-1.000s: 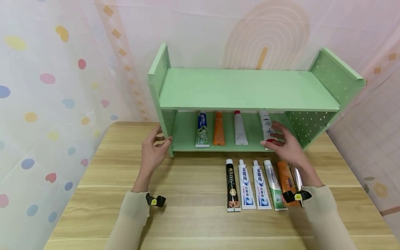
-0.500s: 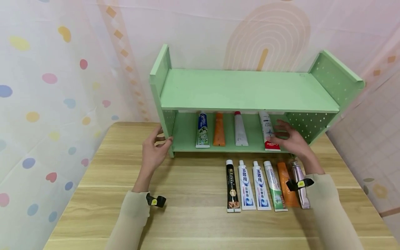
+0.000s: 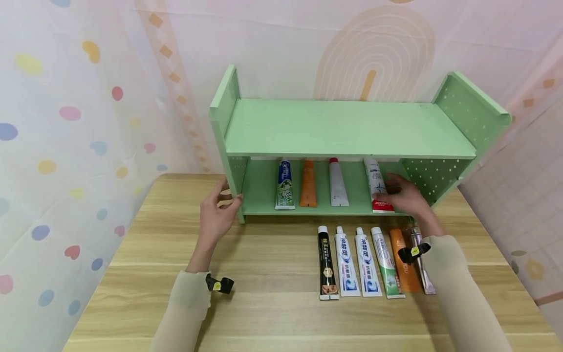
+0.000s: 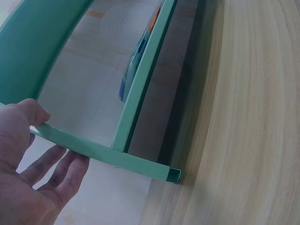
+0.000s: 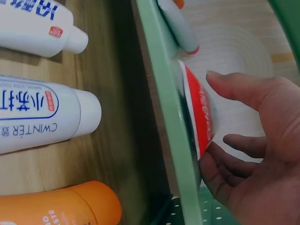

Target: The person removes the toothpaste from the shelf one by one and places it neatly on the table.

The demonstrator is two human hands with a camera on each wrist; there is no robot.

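Near front edge of green lower shelf (image 3: 357,195), right hand (image 3: 405,198) pinches red-and-white tube (image 3: 377,183), thumb and fingers either side; fingers occupy gap toward right wall (image 3: 435,179). Left hand (image 3: 215,213) grips left panel (image 4: 131,162), thumb inside.

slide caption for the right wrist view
Right hand at a red-ended tube on a green shelf; an orange tube lies on the table.

Colgate tube (image 3: 376,183) now in fuller view

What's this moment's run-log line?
left hand: grips green two-tier shelf by left side | right hand: at red-and-white Colgate tube on lower tier | wooden table: six multicoloured tubes
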